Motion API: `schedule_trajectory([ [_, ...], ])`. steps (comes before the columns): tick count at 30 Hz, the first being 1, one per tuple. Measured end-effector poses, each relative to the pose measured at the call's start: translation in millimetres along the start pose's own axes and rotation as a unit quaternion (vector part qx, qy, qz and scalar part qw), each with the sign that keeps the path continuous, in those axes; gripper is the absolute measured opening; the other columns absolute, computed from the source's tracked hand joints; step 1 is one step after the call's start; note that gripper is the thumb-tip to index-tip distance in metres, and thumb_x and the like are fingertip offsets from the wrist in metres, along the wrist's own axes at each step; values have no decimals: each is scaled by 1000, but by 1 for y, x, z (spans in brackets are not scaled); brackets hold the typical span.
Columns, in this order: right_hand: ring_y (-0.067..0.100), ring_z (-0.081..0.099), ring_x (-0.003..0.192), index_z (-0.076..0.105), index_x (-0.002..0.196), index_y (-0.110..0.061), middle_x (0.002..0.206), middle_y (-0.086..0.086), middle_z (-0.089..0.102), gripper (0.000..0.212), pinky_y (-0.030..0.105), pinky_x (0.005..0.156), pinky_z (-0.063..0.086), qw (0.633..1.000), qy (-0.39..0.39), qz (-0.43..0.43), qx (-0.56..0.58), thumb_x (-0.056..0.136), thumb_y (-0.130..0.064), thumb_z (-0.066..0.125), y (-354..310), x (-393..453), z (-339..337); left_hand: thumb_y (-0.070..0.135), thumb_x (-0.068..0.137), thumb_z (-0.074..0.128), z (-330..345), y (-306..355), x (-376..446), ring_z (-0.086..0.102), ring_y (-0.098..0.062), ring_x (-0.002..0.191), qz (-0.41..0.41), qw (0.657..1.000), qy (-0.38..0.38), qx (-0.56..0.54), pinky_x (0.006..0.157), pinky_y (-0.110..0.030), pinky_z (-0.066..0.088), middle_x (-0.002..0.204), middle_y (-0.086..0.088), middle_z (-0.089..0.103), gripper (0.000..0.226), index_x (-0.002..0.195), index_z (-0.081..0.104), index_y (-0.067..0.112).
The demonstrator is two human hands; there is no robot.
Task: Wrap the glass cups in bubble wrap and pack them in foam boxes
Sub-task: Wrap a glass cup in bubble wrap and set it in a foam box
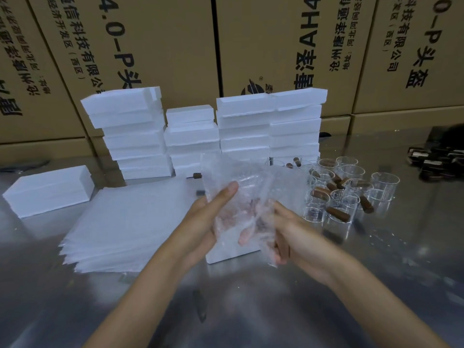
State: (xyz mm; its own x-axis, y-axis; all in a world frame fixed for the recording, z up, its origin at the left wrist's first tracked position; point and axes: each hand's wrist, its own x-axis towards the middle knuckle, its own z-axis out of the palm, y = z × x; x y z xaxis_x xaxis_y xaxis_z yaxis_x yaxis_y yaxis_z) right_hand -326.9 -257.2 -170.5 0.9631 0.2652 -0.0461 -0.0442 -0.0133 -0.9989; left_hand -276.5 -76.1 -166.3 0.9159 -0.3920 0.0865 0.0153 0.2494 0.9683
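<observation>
Both hands hold a sheet of clear bubble wrap [241, 197] above the reflective metal tabletop [276, 310], at the centre of the view. The left hand [200, 227] supports the sheet from the left side, its fingers extended along the plastic with one fingertip laid over the front surface. The right hand [291, 234] grips the lower right edge of the sheet, fingers curled round the plastic, some of them visible through it. A rounded transparent shape shows inside the folded sheet, with reddish-brown patches lower down; blur prevents confirming that it is a glass cup. Directly below the hands, a white rectangular foam box [226, 252] rests on the tabletop, mostly hidden by the wrap; its contents cannot be determined. To the left lies a flat stack of white foam sheets [120, 227], and further left a single closed white foam box [47, 192]. Behind these, stacks of white foam boxes [268, 126] stand in columns against a wall of brown printed cardboard cartons [175, 41]. To the right of the hands, a group of clear glass cups [351, 187] stands upright on the tabletop, close together. Brown cylindrical stoppers [337, 213] lie in and between these cups. A cluster of small dark objects [439, 162] sits at the far right, too blurred to identify.
</observation>
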Motion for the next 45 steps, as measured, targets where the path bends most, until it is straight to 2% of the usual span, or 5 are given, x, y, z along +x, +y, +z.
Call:
schedule_trajectory([
  [6,10,68,105,60,116,-48,114,-11,72,20,22,84,57,992,22,-75,-96,102,-43,47,2,-5,9,26,81,75,23,-9,-3,66,-33,113,-15,998,50,-31,97,-40,54,117,-19,70,58,128,60,-4],
  [17,8,45,41,74,93,-19,53,-11,54,26,17,44,36,975,178,-114,-68,104,-23,51,-2,0,-16,22,76,82,23,-7,1,72,-26,85,-32,988,45,-143,76,-36,60,106,-13,73,39,111,72,10],
  [23,18,64,79,63,108,-28,103,-4,65,39,17,52,46,959,270,-80,6,87,4,54,13,-2,-31,24,82,73,23,3,14,73,-25,99,-9,962,76,-261,74,-34,61,115,-12,73,12,91,81,22],
  [27,12,66,112,61,120,-39,124,-18,65,67,36,99,48,992,123,4,14,62,-67,82,22,0,-11,25,89,70,45,-13,10,61,-36,122,-14,979,29,-199,102,-49,50,131,-19,64,50,134,60,6],
  [45,16,74,82,72,90,-20,83,-3,77,10,42,83,59,941,331,-68,28,83,-17,79,28,11,-8,25,76,74,24,-49,-15,64,-7,109,64,972,-5,227,86,-19,52,108,14,70,33,109,67,28],
])
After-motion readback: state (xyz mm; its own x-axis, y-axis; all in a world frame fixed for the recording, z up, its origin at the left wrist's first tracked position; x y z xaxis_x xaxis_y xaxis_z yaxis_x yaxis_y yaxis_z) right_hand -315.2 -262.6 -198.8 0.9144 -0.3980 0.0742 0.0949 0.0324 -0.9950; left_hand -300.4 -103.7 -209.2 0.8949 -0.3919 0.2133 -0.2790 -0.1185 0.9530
